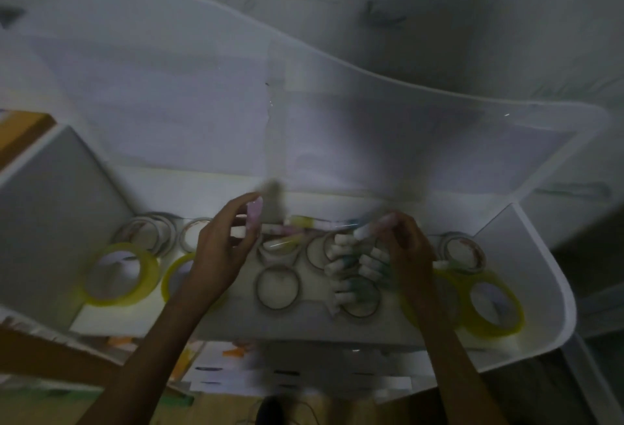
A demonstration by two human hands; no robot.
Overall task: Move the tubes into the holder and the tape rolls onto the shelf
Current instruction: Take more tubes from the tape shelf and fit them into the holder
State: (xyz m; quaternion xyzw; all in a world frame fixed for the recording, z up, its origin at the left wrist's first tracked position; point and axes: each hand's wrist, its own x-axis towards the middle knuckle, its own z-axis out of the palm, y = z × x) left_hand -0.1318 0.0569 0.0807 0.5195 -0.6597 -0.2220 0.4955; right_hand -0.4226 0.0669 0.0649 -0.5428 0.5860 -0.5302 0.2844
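Dim, blurred, wide-angle edge distortion

Head camera looks steeply down, close over the white shelf [526,222].

Both bare forearms reach up and forward, left hand [219,252] with fingers curled and thumb up top pinching a tube [253,218], right hand [407,249] curled too, fingertips pinching another tube [366,230], both blurred.
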